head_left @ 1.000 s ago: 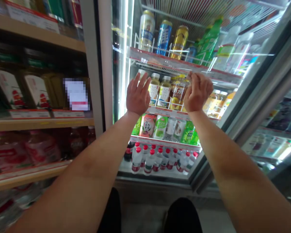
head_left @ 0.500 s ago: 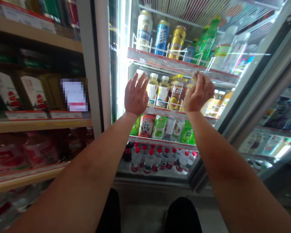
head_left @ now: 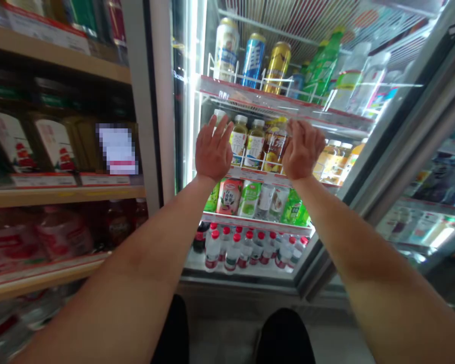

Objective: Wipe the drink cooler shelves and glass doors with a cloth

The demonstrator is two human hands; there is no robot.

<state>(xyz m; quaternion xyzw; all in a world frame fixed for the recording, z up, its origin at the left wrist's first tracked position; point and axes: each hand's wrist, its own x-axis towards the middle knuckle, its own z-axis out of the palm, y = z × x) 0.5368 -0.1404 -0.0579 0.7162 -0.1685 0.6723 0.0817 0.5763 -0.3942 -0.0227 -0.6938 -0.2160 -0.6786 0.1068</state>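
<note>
My left hand (head_left: 214,151) is raised in front of the tea bottle row, open, its fingers stretched and slightly apart. It covers part of a white-capped bottle (head_left: 220,114). Two more white-capped tea bottles (head_left: 255,144) stand between my hands, beside yellow-capped bottles (head_left: 273,146). My right hand (head_left: 303,150) is before the right part of that row, its back to me and its fingers bent forward and pressed together. Whatever its fingertips hold or touch is hidden behind the hand.
A wire-fronted shelf above carries cans (head_left: 253,60) and green bottles (head_left: 326,65). Below stand cartons (head_left: 229,196) and red-capped water bottles (head_left: 233,251). The fridge frame (head_left: 387,167) slants along the right. Wooden shelves (head_left: 60,196) with large bottles are on the left.
My right hand has moved slightly left and down, and turned from a raised pinch so its fingers point forward at the bottles. My left hand has barely moved.
</note>
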